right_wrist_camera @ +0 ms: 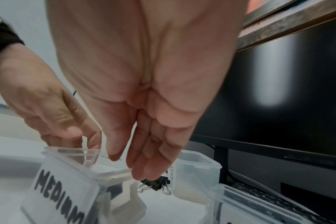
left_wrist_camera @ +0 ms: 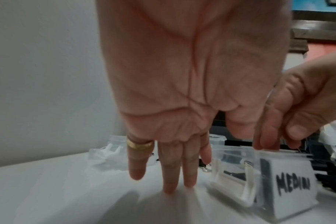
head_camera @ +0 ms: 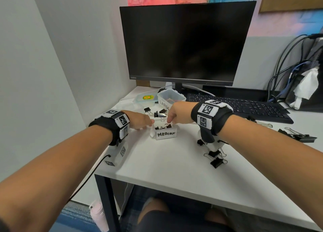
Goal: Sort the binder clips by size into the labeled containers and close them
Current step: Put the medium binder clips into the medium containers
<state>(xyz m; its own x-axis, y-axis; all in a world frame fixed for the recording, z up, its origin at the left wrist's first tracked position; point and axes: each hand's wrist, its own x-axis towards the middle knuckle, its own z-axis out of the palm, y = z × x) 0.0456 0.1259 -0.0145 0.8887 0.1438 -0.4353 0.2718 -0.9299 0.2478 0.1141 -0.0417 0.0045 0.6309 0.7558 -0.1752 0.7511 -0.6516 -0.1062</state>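
Two hands meet at the MEDIUM container: your left hand hovers flat beside it, fingers straight, holding nothing, while your right hand hangs over the rim with fingers relaxed and empty. Medium binder clips sit inside, handles poking above the rim, so tuck them down before any lid goes on. More loose binder clips wait to your right on the desk, others by the LARGE container. Steady the tub with your left, keep feeding with your right.
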